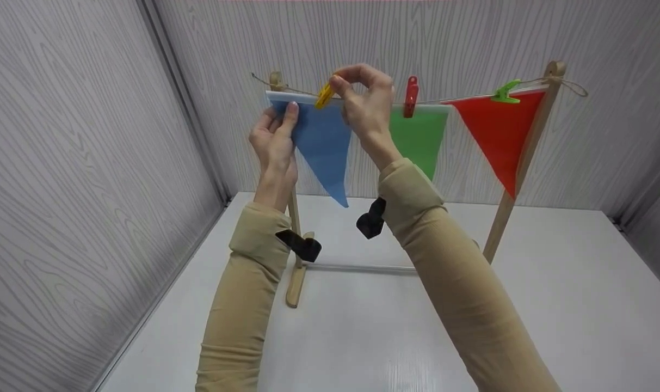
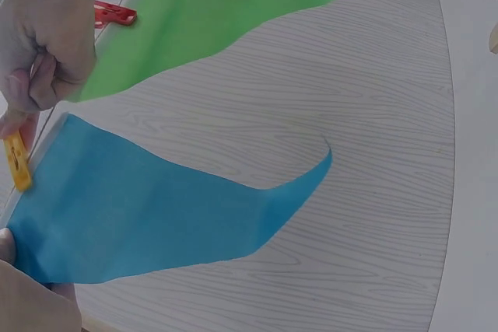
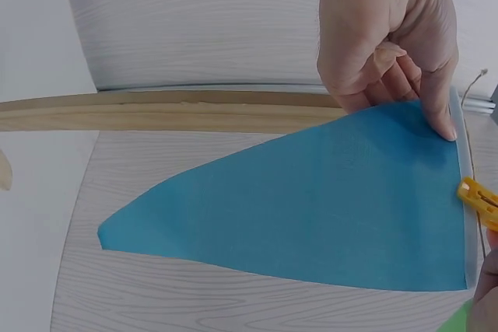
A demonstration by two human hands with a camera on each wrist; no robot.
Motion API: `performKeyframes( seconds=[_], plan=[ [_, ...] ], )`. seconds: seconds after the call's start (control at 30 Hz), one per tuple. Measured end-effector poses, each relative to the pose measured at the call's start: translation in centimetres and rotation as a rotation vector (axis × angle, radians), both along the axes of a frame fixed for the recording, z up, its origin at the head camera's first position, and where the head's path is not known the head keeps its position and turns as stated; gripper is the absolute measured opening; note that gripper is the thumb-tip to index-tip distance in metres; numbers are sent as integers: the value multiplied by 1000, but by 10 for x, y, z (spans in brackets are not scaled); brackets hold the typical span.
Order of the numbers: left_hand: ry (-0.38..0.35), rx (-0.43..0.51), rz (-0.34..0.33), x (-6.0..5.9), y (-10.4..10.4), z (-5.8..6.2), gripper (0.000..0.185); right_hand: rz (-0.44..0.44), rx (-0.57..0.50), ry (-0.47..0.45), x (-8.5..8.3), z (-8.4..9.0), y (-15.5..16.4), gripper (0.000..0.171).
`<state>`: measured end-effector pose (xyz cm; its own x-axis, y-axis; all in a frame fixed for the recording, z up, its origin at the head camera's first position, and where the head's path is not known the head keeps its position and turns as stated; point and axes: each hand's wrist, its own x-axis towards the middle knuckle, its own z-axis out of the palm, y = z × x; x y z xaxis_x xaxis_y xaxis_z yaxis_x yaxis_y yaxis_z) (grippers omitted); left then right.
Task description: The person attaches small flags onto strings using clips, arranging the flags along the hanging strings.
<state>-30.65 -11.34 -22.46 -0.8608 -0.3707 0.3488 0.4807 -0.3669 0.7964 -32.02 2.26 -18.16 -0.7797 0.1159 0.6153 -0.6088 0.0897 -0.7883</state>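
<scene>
I am seeing the right hand (image 1: 365,103) pinching a half-hidden yellow peg (image 1: 325,95) | left hand (image 1: 275,144) pinching the blue flag (image 1: 321,147); green flag (image 1: 419,139) partly covered by the wrist; red peg (image 1: 411,96) sitting beside.

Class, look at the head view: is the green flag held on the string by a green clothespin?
No, a red clothespin clips the green flag.

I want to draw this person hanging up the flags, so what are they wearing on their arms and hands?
Both arms wear long, snug tan sleeves that end at the wrists. A black strap sticks out at the left wrist and another black strap at the right. The left hand and right hand are bare: no gloves or rings show.
</scene>
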Motion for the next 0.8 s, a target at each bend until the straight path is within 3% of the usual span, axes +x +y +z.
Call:
performKeyframes(
  seconds=[0.4, 0.63, 0.8],
  plan=[
    [-8, -13, 11, -3, 3, 0, 34, -18, 48, 15, -2, -2, 0, 15],
    [-33, -1, -4, -3, 5, 1, 29, -30, 96, -30, 0, -1, 0, 18],
    [-36, -2, -2, -3, 5, 1, 23, 20, 106, -61, 1, -1, 2, 22]
  ],
)
